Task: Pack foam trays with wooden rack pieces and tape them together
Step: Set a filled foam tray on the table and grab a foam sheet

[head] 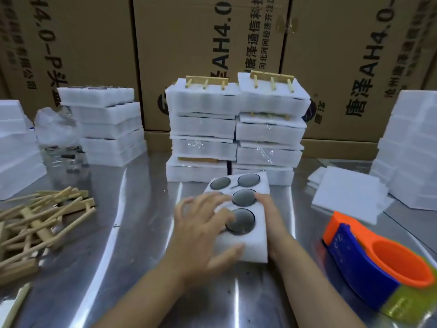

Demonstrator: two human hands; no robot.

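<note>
Foam tray (pixel 255 254) under left hand (pixel 201 226), right hand (pixel 272 218) alongside.

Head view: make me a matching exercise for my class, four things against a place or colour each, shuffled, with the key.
Things
1. foam tray
2. wooden pieces
3. tape dispenser
4. cartons

Descriptions
A. piled at the left of the table
B. orange and blue, at the right
C. standing behind the foam stacks
D. touched by the left hand and the right hand

Pairs: 1-D, 2-A, 3-B, 4-C.
</note>
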